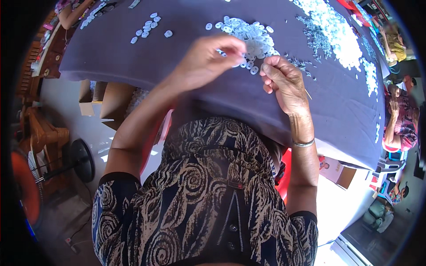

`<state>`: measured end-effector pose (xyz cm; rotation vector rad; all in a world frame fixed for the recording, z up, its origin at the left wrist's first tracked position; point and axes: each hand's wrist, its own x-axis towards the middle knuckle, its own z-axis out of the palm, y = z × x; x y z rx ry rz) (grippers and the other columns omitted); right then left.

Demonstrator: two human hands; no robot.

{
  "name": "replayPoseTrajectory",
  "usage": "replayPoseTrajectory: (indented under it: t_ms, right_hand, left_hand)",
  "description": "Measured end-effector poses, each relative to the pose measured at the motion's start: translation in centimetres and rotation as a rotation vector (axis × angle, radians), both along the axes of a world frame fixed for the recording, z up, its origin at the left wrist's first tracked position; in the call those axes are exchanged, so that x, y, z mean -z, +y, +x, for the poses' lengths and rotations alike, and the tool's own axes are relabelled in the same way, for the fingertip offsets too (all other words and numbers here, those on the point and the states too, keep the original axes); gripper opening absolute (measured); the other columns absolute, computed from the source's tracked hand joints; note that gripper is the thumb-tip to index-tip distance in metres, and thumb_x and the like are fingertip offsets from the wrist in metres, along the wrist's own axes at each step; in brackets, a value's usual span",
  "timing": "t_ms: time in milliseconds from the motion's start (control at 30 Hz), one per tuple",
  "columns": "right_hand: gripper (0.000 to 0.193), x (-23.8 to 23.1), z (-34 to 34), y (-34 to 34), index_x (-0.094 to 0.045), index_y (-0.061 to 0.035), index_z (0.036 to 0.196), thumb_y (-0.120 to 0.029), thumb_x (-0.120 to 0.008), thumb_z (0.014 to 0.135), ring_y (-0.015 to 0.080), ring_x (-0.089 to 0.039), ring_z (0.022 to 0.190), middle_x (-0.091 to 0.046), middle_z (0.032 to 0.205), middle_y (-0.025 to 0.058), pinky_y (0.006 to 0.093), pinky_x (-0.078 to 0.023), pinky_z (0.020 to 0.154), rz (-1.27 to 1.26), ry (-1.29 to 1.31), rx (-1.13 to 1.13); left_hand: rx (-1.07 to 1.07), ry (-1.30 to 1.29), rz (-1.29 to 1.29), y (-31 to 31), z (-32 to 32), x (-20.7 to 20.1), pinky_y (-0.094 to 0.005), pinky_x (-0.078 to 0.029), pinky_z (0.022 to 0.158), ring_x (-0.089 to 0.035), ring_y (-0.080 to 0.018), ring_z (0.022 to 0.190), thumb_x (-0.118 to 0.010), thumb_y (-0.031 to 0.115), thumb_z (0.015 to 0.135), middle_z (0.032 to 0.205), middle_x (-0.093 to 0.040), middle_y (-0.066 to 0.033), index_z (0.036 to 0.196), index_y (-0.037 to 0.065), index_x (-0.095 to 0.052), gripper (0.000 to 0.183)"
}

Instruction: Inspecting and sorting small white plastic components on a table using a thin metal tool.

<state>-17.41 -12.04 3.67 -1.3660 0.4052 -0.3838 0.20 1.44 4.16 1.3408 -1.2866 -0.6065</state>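
Hands over white rings (pixel 253 37) — left hand (pixel 208 60) grip pinched narrow, right hand (pixel 284 80) curled shut.

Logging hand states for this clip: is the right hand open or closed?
Closed: the right hand has its fingers curled into a loose fist beside the pile of white rings; what it holds, cannot tell.

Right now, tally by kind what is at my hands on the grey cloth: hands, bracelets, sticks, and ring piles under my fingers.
hands: 2, left hand and right hand
silver bracelet: 1
thin stick: 1
pile of white rings: 1
total: 5
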Motion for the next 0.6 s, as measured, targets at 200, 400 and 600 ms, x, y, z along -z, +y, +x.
replayPoseTrajectory:
  t_ms: [200, 400, 600]
  right_hand:
    - [0.009, -0.1, 0.5, 0.9, -0.059, -0.0043, 0.09, -0.013, -0.059, 0.09, 0.0047, -0.045, 0.063, -0.055, 0.077, -0.0015, 0.0203, -0.038, 0.052, 0.0, -0.032, 0.031]
    - [0.014, 0.3, 0.4, 0.6, -0.06, -0.0016, 0.095, -0.014, -0.061, 0.089, 0.0048, -0.048, 0.061, -0.057, 0.076, 0.0005, 0.0199, -0.04, 0.05, 0.142, -0.065, -0.022]
    - [0.017, 0.2, 0.1, -0.1, -0.061, -0.0028, 0.097, -0.016, -0.064, 0.088, 0.0057, -0.047, 0.06, -0.057, 0.076, 0.0004, 0.0199, -0.037, 0.05, 0.393, -0.079, -0.115]
  left_hand:
    - [0.102, 0.15, 0.08, -0.8, -2.0, -0.1, -0.0251, -0.048, 0.078, -0.058, -0.0106, 0.092, -0.061, 0.009, 0.089, 0.097, -0.061, -0.0036, 0.103, 0.003, -0.061, 0.016]
    - [0.045, 0.171, -0.073, -1.7, -3.2, 1.0, -0.0248, -0.049, 0.069, -0.06, -0.0102, 0.085, -0.061, 0.003, 0.087, 0.092, -0.06, -0.0035, 0.099, 0.001, -0.061, 0.012]
    - [0.06, 0.254, -0.161, -1.8, -3.4, 1.6, -0.0228, -0.047, 0.065, -0.058, -0.0088, 0.08, -0.063, 0.004, 0.086, 0.089, -0.06, -0.0026, 0.096, 0.002, -0.063, 0.01]
